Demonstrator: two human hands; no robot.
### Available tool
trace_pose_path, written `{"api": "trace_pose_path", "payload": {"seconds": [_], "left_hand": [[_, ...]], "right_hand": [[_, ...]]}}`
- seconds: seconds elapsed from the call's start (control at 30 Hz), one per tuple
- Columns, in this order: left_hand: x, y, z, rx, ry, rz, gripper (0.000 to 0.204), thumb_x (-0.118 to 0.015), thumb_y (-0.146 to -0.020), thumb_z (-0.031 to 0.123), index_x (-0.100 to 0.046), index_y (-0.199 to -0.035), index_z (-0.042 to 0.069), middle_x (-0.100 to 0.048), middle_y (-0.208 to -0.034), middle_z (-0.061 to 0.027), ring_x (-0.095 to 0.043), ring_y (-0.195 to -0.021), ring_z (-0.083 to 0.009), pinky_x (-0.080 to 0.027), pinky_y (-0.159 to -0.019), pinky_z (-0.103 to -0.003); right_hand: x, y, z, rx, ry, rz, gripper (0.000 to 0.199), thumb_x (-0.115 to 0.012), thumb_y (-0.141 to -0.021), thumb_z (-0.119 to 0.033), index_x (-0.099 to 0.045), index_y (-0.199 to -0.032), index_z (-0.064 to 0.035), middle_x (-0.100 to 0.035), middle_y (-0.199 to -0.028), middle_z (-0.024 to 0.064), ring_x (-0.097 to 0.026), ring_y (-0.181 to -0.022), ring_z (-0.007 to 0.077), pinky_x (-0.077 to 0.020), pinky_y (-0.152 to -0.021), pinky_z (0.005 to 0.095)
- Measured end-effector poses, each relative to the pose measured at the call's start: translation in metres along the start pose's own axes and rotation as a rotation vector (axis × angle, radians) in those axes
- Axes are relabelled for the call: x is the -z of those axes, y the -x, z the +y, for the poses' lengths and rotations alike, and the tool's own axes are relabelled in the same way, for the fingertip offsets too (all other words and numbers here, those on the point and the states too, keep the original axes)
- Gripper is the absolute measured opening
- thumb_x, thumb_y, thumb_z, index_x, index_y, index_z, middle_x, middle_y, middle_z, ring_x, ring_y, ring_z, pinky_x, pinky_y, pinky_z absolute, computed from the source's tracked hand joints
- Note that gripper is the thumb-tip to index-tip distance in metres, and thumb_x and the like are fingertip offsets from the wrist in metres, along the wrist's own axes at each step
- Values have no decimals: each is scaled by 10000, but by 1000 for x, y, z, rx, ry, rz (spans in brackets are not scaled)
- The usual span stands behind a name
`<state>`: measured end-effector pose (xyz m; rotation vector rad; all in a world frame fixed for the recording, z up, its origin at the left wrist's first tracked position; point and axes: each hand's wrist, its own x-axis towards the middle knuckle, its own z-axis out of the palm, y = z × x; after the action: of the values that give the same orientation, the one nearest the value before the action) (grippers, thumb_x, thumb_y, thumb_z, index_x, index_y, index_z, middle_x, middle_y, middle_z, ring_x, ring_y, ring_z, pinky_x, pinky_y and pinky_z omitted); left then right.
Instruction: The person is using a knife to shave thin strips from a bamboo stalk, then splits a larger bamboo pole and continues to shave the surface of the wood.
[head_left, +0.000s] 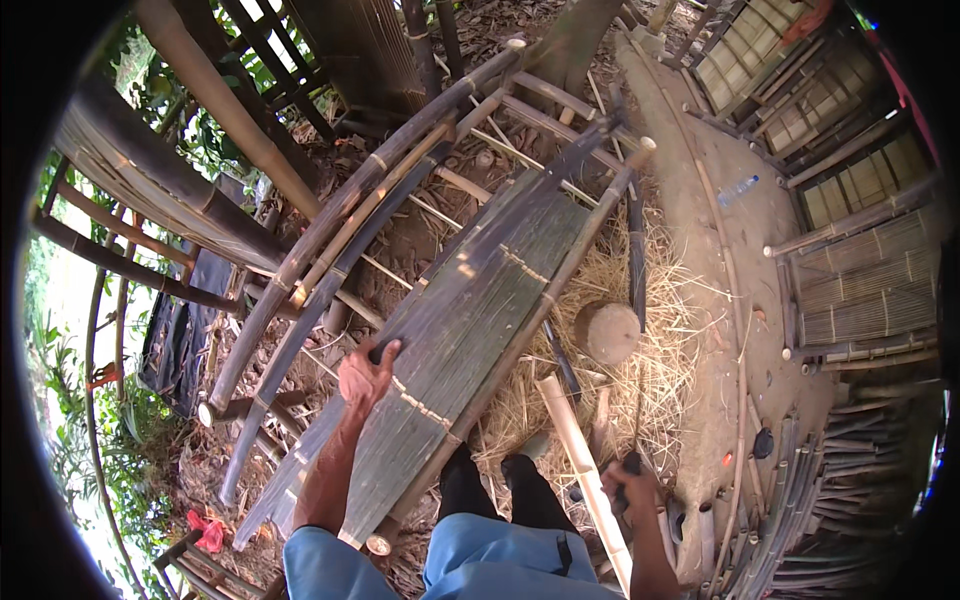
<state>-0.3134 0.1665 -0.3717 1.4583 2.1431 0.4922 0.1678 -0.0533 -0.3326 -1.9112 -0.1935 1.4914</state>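
Over the back half of the bamboo bench (545,300), our left hand (368,373) sits above the slatted seat (470,335), nearer the bench's near end than its far one. Its fingers are closed around the near end of a long dark strip (560,168), which stretches from our grip toward the bench's far end and runs out past the far edge of the seat; it is blurred, so we cannot tell whether it touches the slats along its length.

Off the bench's front edge, near our knees, our right hand (638,490) has its fingers curled around the dark handle (631,463) of a tool. A thin line rises from it over the straw (665,370), but we cannot make out its shape.

Just beside that hand, a pale split bamboo length (580,460) slants up toward the bench's front edge. A round wooden stump (612,333) stands on the straw, apart from that same edge. Behind the bench's back edge run the curved rails (340,210) of its backrest. A clear bottle (738,190) lies on the dirt, well apart from the bench's far corner.
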Motion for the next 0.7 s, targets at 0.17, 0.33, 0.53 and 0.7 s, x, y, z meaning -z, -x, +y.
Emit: {"api": "trace_pose_path", "payload": {"seconds": [0.17, 0.33, 0.53, 0.7], "left_hand": [[-41, -76, -112, 132, -29, 25, 585, -705, -838, 612, -767, -1020, 59, -739, -905, -216, -718, -903, -378, -542, -841, -460], [-72, -132, -156, 233, -117, -1, 659, -688, -826, 657, -752, -1046, 39, -735, -930, -226, -707, -956, -377, -526, -873, -467], [-109, -172, -206, 203, -91, -40, 659, -676, -826, 673, -737, -975, 34, -724, -909, -234, -703, -905, -411, -534, -831, -491], [-140, -179, -234, 62, -189, 48, 542, -700, -846, 600, -752, -962, 73, -732, -861, -211, -720, -832, -387, -554, -774, -482]], "right_hand": [[-90, 8, 36, -147, 166, 4, 178, -773, -866, -35, -639, -943, 54, -707, -830, 160, -726, -715, 249, -613, -578, 347], [-114, -7, 70, -186, 297, -51, 344, -838, -833, -119, -620, -1015, 75, -718, -854, 144, -743, -733, 218, -628, -588, 326], [-134, -21, 73, -237, 427, 2, 384, -860, -815, -157, -619, -998, 79, -719, -827, 147, -744, -725, 213, -626, -600, 316], [-123, -45, 88, -197, 526, 86, 402, -877, -796, -173, -640, -1015, 66, -726, -783, 118, -729, -678, 173, -594, -565, 312]]}}
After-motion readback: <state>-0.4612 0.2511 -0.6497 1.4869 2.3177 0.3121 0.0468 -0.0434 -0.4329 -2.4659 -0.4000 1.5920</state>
